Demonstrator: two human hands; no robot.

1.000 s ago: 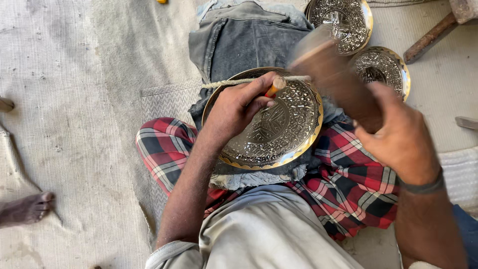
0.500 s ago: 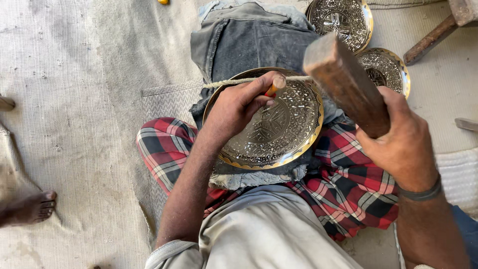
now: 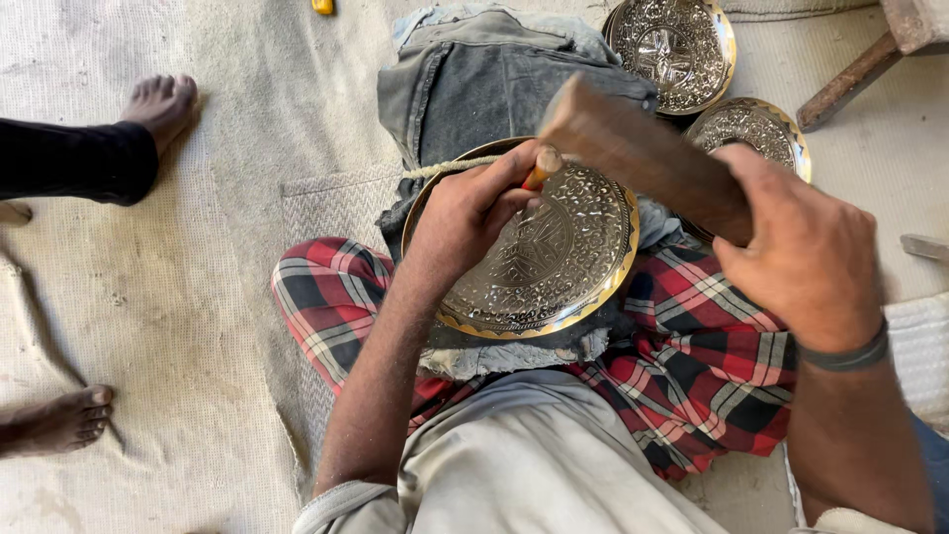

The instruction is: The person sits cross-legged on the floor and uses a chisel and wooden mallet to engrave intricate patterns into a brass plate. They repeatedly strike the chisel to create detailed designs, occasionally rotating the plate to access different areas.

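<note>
Head view, looking straight down at a person seated cross-legged on a pale woven floor mat. Compared with half a second ago, the wooden mallet [image 3: 643,158] has come down: its blunt head now sits right over the top of the small orange-handled punch [image 3: 539,170], where before it was raised clear. That looks like the strike landing, one more blow in embossing the pattern. Another person's bare foot [image 3: 158,104] and dark trouser leg have also moved in at the upper left.

The round engraved brass tray [image 3: 554,257] rests tilted on folded grey cloth in the person's lap, over a red checked wrap. The left hand [image 3: 470,218] reaches in from below, forearm angled up across the knee, fingers closed around the punch and pinning its tip against the upper part of the tray's face. The right hand [image 3: 806,257], a dark band at the wrist, comes in from the right, fingers wrapped tight around the mallet's handle with the head pointing up and left.

Two more patterned trays [image 3: 682,40] lie on the floor beyond. A second bare foot [image 3: 64,420] shows at the lower left.
</note>
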